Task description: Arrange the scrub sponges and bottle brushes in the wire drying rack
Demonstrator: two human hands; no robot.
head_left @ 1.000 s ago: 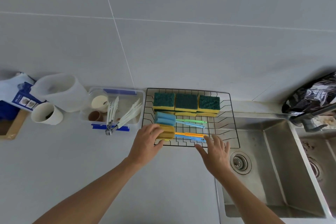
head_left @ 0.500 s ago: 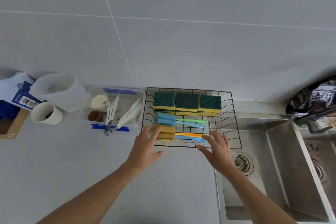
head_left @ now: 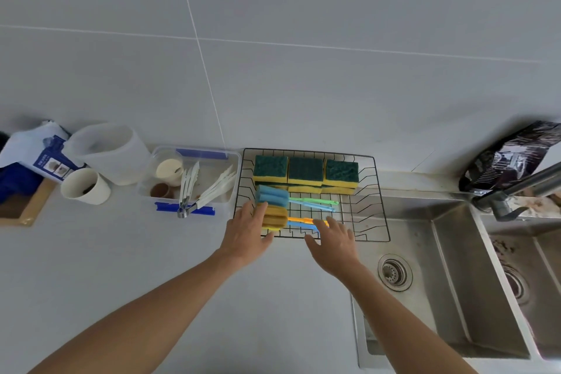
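Observation:
A black wire drying rack [head_left: 378, 197] stands against the wall, partly over the sink. Three green-and-yellow scrub sponges [head_left: 305, 171] stand in a row along its back. In front of them lie blue-headed bottle brushes [head_left: 273, 196] with green and blue handles, then yellow-headed bottle brushes [head_left: 274, 217] with orange and blue handles. My left hand [head_left: 247, 232] is at the rack's front left corner, fingers spread beside the yellow heads, holding nothing. My right hand [head_left: 334, 240] hovers open at the rack's front edge, over the handle ends.
A steel double sink [head_left: 455, 282] with a drain [head_left: 394, 272] lies to the right, a faucet [head_left: 516, 191] and a dark bag [head_left: 510, 155] behind it. Left of the rack stand a clear plastic box [head_left: 189, 179] with tongs, a white cup [head_left: 85, 187] and a translucent jug [head_left: 109, 152].
Both hands have drawn back slightly from the rack toward me. My left hand has come off the yellow brush head and opened. The brushes stay in place.

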